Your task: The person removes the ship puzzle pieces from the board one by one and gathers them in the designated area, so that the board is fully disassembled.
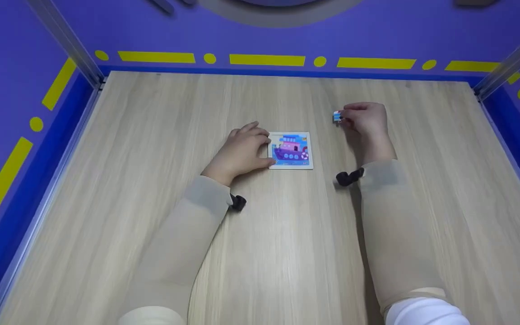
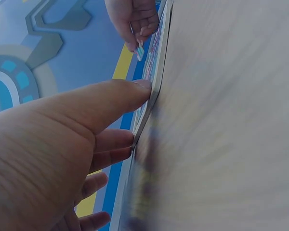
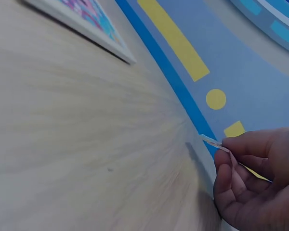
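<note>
A square picture board [image 1: 290, 151] with a white frame and a purple and pink boat lies flat on the table; its upper left part is pale. My left hand [image 1: 242, 151] touches its left side, thumb at the lower left corner and fingertips along the upper left edge. In the left wrist view the thumb of my left hand [image 2: 106, 125] lies against the frame [image 2: 156, 84]. Beyond the board's right side, my right hand [image 1: 368, 119] pinches a small blue and white piece [image 1: 336, 117] just over the table. The right wrist view shows the piece [image 3: 214, 143] edge-on between thumb and finger.
Blue walls with yellow marks [image 1: 266, 60] stand behind and beside the wooden table [image 1: 282, 234]. Metal posts [image 1: 68, 40] rise at both back corners. A small black device sits at each wrist, over beige sleeves [image 1: 174, 243].
</note>
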Demonstrator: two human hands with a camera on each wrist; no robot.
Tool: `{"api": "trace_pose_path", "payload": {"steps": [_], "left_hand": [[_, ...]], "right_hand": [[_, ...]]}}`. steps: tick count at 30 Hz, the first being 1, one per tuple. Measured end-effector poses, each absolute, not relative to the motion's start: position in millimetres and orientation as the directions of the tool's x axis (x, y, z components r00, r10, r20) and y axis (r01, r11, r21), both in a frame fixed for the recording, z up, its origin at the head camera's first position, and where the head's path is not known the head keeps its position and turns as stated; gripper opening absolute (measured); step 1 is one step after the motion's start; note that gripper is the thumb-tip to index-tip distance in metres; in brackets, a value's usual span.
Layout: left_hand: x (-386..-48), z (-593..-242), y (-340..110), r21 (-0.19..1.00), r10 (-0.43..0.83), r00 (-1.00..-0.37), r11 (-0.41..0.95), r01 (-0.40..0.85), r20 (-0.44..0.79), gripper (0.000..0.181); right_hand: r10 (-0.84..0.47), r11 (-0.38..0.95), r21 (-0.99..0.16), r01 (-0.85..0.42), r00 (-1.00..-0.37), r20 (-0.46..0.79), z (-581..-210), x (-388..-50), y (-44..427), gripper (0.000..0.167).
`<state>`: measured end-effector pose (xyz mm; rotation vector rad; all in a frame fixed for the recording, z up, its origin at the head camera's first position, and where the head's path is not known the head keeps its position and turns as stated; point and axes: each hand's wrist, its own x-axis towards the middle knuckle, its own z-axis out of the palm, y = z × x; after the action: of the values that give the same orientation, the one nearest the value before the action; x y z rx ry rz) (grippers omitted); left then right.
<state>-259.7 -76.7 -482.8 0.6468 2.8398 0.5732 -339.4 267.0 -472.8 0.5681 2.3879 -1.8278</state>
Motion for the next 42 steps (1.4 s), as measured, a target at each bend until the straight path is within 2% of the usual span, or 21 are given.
{"api": "trace_pose_path", "payload": {"steps": [7, 13, 42], "left_hand": [[-260.2, -482.5, -75.7, 0.405, 0.444, -0.892, 0.833, 0.376, -0.084, 0.064], [-260.8, -481.9, -75.0, 0.405, 0.448, -0.89, 0.832, 0.379, -0.085, 0.064], [-260.6, -482.9, -75.3, 0.408, 0.453, -0.887, 0.829, 0.382, -0.09, 0.065]], "right_hand": [[0.246, 0.439, -0.835, 0.333, -0.938, -0.245, -472.2, -340.2, 266.6, 0.032], [0.26, 0.551, -0.755, 0.355, -0.933, -0.249, -472.8, -342.2, 266.9, 0.031], [0.239, 0.581, -0.746, 0.325, -0.945, -0.225, -469.9, -342.7, 272.3, 0.044]]}}
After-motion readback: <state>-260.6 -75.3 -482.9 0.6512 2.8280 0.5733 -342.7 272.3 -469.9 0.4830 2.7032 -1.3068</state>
